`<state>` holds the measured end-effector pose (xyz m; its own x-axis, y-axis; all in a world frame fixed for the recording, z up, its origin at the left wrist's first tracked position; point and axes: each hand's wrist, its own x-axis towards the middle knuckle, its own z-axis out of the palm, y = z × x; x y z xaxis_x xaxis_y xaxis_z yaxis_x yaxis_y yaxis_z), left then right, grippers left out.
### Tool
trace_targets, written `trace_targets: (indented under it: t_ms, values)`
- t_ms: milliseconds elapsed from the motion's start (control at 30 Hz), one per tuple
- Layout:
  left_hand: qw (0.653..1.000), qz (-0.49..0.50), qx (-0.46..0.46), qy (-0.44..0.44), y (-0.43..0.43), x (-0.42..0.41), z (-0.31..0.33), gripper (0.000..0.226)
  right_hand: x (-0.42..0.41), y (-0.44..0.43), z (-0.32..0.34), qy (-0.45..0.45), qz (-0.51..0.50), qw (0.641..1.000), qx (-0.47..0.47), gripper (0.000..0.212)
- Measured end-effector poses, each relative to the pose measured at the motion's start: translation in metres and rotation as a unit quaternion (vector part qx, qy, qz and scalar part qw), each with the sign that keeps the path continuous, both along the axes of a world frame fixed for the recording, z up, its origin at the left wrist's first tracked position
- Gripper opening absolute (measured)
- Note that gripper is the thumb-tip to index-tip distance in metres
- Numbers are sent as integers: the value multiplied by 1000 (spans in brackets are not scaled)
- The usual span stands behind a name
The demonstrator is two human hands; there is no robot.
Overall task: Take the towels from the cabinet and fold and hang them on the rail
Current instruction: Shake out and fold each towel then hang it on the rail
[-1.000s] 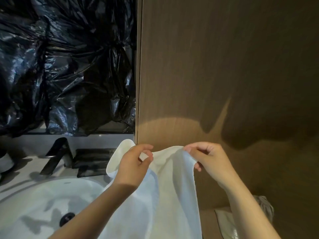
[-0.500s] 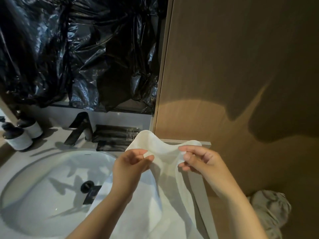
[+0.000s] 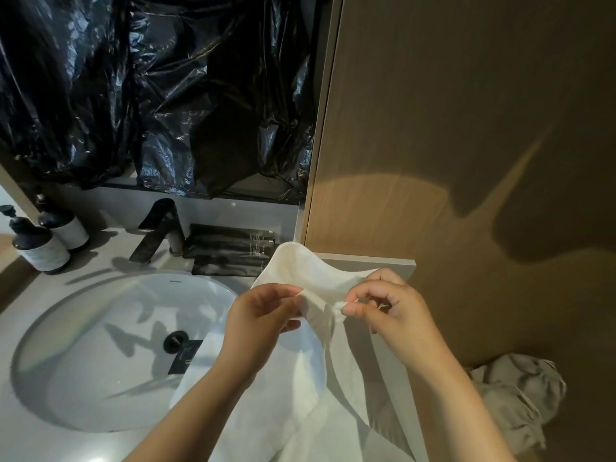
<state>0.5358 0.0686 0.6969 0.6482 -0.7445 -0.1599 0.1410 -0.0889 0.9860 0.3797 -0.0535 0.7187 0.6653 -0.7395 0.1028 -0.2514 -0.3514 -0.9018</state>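
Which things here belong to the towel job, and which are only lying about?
Job: white towel, left hand, right hand, both pinching its top edge.
Lying about: sink, tap, pump bottles, black packets, black plastic sheet, crumpled cloth.

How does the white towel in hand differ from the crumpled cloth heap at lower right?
The white towel is held up, pinched along its top edge by the left hand and right hand; the crumpled greyish cloth heap lies untouched. The towel hangs smooth, bright; the heap is bunched, duller. Both are pale fabric.
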Motion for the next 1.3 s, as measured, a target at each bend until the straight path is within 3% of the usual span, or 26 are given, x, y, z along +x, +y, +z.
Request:
trace_targets:
  t_ms: [200, 867, 1300]
  values:
    - [999, -33, -22, -8, 3, -3, 5, 13, 7, 7, 8, -4, 53, 999, -6, 14]
    - [990, -121, -56, -42, 15, 3, 4, 17, 27, 14, 3, 10, 33, 999, -42, 16]
    - [977, -111, -47, -174, 11, 4, 5, 18, 30, 10, 1, 3, 48, 998, -41, 16]
